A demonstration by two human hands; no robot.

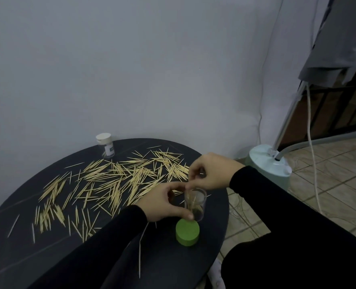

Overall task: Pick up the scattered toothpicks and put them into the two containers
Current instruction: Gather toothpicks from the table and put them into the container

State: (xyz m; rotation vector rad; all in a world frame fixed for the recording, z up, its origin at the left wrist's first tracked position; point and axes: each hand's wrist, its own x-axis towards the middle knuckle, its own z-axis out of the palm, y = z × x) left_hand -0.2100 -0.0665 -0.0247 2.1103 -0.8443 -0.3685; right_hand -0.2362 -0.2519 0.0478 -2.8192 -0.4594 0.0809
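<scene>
Lower centre: left hand (162,202) grips the clear container (195,203) (uncapped, upright on table (16,253)). Right hand (209,172) pinches toothpicks above its mouth. Scattered toothpicks (110,180) lie left.

Table (16,253), round, dark: toothpicks (118,180) are covering the middle band from 9 to 2 o'clock, lying flat and crossing one another. Capped jar (105,145) is standing upright at 11 o'clock near the rim, bare top lying around it. Open jar (195,202) and green lid (187,232) are crowding 4 o'clock, both hands occupying that spot. Bare surface is showing along the 7 to 8 o'clock edge. Wall (131,69) is closing off 12 o'clock. Stand base (269,163) is sitting on the floor beyond 2 o'clock.
</scene>
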